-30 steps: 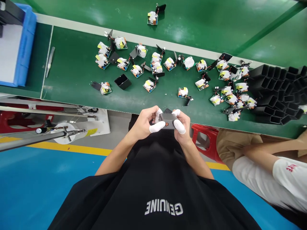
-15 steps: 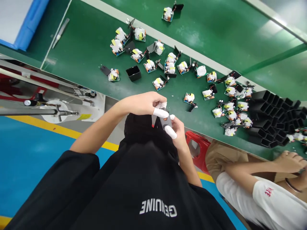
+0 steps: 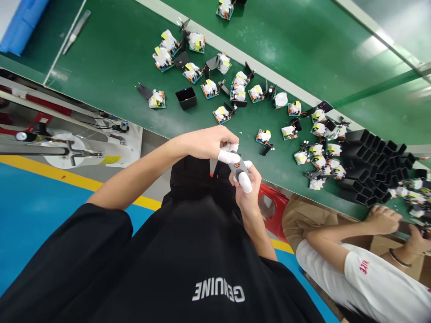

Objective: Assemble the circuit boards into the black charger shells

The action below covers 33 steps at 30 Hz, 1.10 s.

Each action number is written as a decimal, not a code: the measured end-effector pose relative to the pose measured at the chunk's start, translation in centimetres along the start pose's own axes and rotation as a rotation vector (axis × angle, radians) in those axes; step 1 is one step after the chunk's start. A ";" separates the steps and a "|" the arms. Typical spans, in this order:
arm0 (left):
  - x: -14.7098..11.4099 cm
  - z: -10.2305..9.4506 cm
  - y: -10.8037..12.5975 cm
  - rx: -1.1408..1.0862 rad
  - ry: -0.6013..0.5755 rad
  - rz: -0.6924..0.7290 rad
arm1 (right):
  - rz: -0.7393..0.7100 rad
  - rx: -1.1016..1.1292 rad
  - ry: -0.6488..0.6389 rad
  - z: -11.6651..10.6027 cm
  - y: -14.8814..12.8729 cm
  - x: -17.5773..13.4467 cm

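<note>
My right hand (image 3: 248, 184), with white finger cots on, is closed around a small dark grey plastic casing (image 3: 238, 167) with orange marks on its face. From the left, my left hand (image 3: 215, 143) pinches the casing's upper end, its fingertips in white cots too. Below my left palm a flat grey piece (image 3: 213, 167) with a red edge sticks out; what it belongs to is hidden. Both hands are over my lap at the bench's front edge. On the bench beyond them are a circuit board (image 3: 222, 114) with white filler and a black open box (image 3: 186, 98).
Several similar circuit boards (image 3: 240, 92) with black plates are spread over the green bench (image 3: 117, 67). Black sleeves (image 3: 370, 166) are piled at the right, near a co-worker's hand (image 3: 384, 220). A knife-like tool (image 3: 76, 32) lies far left. A red stool (image 3: 274, 211) stands beside me.
My hands and the casing have shifted slightly right in view, and the casing has turned a little. The bench scene has slid left with the camera. The co-worker's hands have moved.
</note>
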<state>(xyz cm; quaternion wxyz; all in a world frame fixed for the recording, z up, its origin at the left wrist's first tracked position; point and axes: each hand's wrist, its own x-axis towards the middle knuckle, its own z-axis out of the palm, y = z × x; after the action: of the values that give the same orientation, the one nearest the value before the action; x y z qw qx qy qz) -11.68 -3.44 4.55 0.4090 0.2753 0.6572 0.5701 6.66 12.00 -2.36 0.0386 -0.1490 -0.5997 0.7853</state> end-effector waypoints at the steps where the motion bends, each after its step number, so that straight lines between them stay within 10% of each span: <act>1: -0.1 0.0 -0.2 -0.005 -0.013 0.002 | -0.007 -0.005 0.008 0.1 -0.1 -0.1; 5: -1.1 -0.4 -1.7 0.025 0.000 0.086 | -0.105 -0.234 0.025 -0.2 -0.6 0.5; 11: -2.3 1.6 -6.0 0.162 0.700 0.322 | -0.654 -1.096 0.325 -2.7 1.2 5.4; 13: -2.0 3.4 -7.7 0.229 0.734 0.347 | -0.704 -1.216 0.325 -2.8 2.4 6.8; 18: -1.4 6.7 -10.7 0.232 0.752 0.335 | -0.754 -1.073 0.003 -1.8 3.8 6.8; 23: -1.4 7.1 -11.6 0.215 0.856 0.322 | -0.697 -0.668 0.148 -1.1 1.9 6.5; 33: 0.5 7.7 -12.0 0.277 0.922 0.197 | -0.544 -0.814 -0.192 -1.3 -2.4 11.4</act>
<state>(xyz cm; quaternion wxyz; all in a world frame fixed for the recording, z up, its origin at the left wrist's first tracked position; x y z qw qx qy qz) -4.10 -1.40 -7.33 -0.0208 0.1071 0.8102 0.5760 -4.14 16.56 -2.54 0.1251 0.0829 -0.8755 0.4593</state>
